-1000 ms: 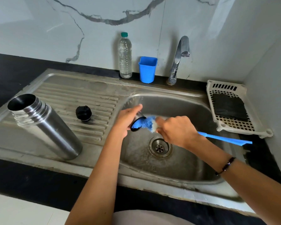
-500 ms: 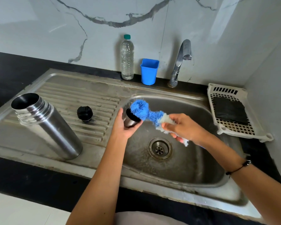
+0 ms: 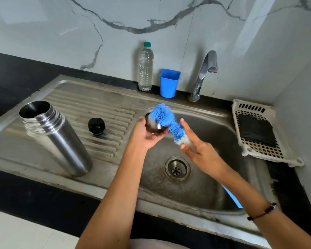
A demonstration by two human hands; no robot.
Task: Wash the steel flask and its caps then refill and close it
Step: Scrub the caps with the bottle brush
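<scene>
steel cap — cupped in left hand over sink's left rim | brush slants up-left across cap from right hand — index, middle fingers splayed, grip hidden | flask open on drainboard

Two bare forearms, no sleeves, a thin black beaded bracelet around the right wrist.
</scene>
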